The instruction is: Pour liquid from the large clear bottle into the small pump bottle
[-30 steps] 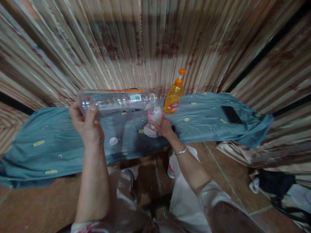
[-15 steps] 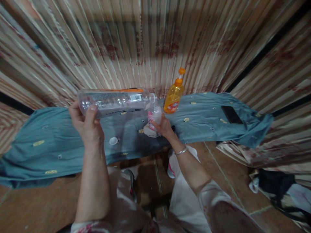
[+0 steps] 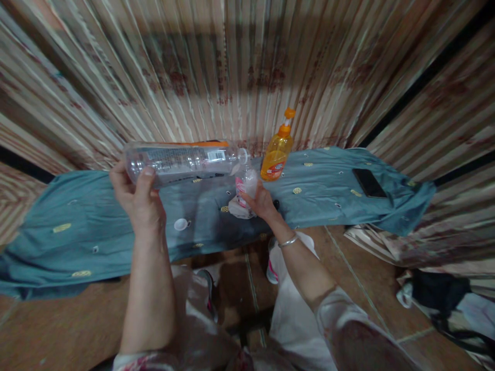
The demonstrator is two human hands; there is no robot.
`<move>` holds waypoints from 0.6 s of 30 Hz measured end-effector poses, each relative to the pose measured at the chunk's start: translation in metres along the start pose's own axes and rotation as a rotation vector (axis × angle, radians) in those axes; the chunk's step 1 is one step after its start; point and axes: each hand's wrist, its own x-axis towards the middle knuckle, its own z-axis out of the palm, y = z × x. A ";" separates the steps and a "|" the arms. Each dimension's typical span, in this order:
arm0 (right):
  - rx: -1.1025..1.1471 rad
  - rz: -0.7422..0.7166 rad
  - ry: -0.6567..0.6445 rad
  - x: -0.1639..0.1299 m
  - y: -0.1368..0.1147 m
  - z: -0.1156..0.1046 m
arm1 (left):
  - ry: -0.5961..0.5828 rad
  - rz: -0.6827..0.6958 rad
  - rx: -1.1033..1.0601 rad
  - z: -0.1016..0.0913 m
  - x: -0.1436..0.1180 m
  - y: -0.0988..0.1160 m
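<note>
Left hand (image 3: 136,198) is gripping the base end of a large clear bottle (image 3: 183,161), fingers wrapped round it, holding it level above the blue cloth (image 3: 77,226); its open neck is pointing right. Right hand (image 3: 263,202) is closing round a small clear container (image 3: 246,184) standing on the cloth, just under the bottle's mouth. A white cap (image 3: 180,224) is lying on the cloth between the arms. An orange bottle (image 3: 276,152) is standing just beyond the right hand; a phone (image 3: 369,182) is lying well to the right.
</note>
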 end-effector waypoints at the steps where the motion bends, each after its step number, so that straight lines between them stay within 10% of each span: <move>1: 0.007 0.004 -0.020 0.000 0.000 -0.001 | -0.003 0.008 0.000 0.000 0.000 0.000; 18: -0.088 -0.021 0.003 0.000 0.002 0.004 | 0.017 -0.007 0.044 0.002 -0.001 0.001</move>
